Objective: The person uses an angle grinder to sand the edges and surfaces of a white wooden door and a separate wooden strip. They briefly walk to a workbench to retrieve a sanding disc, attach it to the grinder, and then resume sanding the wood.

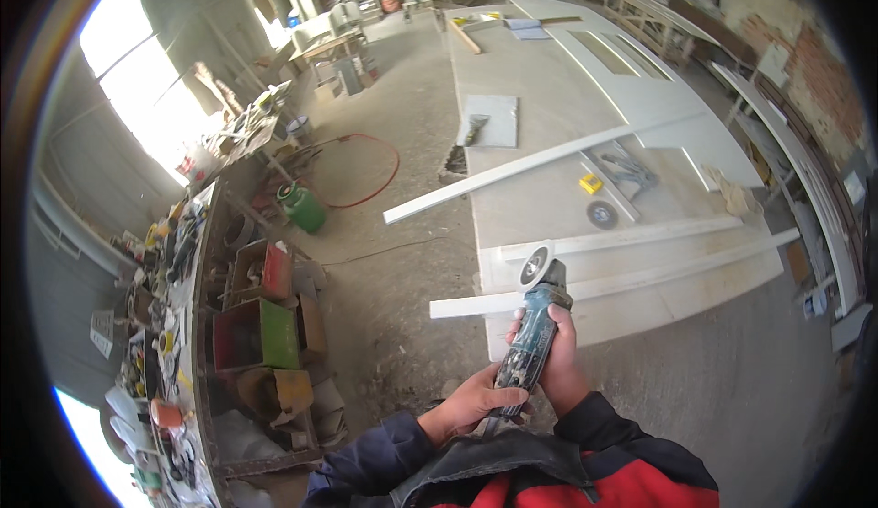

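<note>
An angle grinder (528,348), teal and black with a worn body, is held up in front of me in both hands. Its pale disc (536,267) points away from me, above the near left edge of the worktable. My left hand (477,398) is closed round the rear end of the grinder's body. Further forward, my right hand (562,357) grips the body just behind the head, its thumb on top. Under and beyond the disc, long white strips (622,277) lie across the table. A dark round disc (602,214) and a yellow tape measure (591,183) lie farther back.
The large pale worktable (540,170) carries a slanted white bar (512,171) overhanging its left edge. A brush lies on a grey sheet (503,124). On the left are a cluttered bench (208,279), a green gas cylinder (301,208) and a red hose (395,166) on the floor.
</note>
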`<state>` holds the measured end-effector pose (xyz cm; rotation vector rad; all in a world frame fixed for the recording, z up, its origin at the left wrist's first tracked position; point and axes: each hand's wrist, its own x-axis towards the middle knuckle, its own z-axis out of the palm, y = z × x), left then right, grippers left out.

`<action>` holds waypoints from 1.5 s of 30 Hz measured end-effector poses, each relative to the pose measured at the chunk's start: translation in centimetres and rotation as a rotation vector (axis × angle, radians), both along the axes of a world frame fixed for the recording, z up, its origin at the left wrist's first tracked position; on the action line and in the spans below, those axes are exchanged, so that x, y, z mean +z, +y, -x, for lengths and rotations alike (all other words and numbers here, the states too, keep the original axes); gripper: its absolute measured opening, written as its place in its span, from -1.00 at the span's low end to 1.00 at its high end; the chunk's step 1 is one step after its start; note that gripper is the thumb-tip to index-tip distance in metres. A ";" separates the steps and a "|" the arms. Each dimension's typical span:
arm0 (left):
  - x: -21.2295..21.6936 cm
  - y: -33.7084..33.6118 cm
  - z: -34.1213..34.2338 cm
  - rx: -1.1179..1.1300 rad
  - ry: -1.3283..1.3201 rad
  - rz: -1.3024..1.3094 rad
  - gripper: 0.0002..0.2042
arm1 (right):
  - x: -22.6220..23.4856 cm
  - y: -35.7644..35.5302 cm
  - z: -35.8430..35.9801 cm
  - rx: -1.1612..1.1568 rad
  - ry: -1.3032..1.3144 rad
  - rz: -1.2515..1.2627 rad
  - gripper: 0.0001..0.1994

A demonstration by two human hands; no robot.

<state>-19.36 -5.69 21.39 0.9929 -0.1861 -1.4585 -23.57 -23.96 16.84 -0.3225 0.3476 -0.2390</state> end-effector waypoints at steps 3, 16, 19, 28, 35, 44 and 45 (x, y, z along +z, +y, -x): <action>-1.7 2.6 -1.5 0.126 -0.260 0.016 -0.33 | 0.7 2.5 -2.9 0.179 0.036 0.204 -0.54; 0.8 21.2 -20.1 -0.017 -1.373 -0.252 -0.15 | -1.3 22.4 -19.8 -0.060 0.307 0.471 -0.73; -0.6 26.4 -23.9 -0.023 -1.364 -0.240 -0.23 | -1.7 23.4 -23.5 -0.104 0.324 0.349 -0.74; -22.4 41.5 -33.5 0.064 -1.136 -0.839 -0.40 | -6.7 9.1 -31.3 -0.472 0.443 0.182 -0.73; -36.4 57.0 -33.3 -0.247 -0.635 -1.277 -0.52 | -11.8 1.5 -34.0 -0.626 0.359 0.292 -0.75; -35.1 58.9 -46.1 -0.098 -0.950 -1.216 -0.54 | -18.1 -5.7 -29.0 -0.760 0.590 0.398 -0.68; -34.8 53.9 -46.7 0.063 -0.915 -1.230 -0.58 | -17.4 -9.3 -29.0 -0.764 0.586 0.412 -0.65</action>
